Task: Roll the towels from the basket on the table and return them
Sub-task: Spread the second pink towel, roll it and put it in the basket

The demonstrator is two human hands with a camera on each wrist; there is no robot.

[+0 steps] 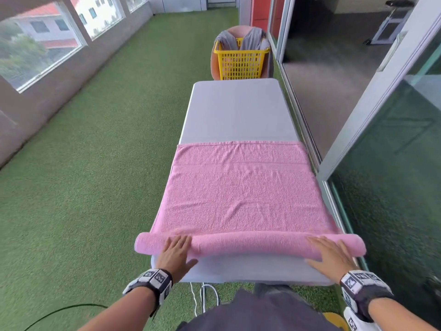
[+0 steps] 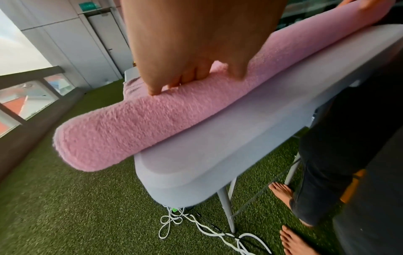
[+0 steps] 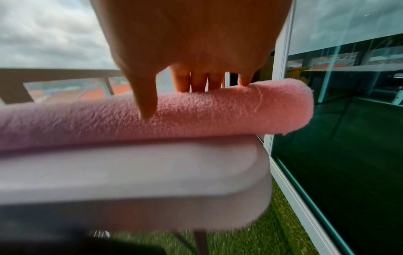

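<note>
Across the near end of the table [image 1: 236, 111] lies the rolled part of the pink towel [image 1: 238, 194] — long axis left to right. The left hand [image 1: 175, 253] and right hand [image 1: 330, 253] press flat on it, fingers straight. Unrolled cloth extends away from both — roll forward, toward the yellow basket [image 1: 241, 62].

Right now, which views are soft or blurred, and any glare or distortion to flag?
Head view: mostly sharp, with slight motion blur on the left hand and right hand at the pink towel roll; wide-angle bending at the edges; reflections on the glass door. Left wrist view: towel pile smeared, hand close and soft. Right wrist view: blurriest, with the table edge smeared and reflections in the glass.
</note>
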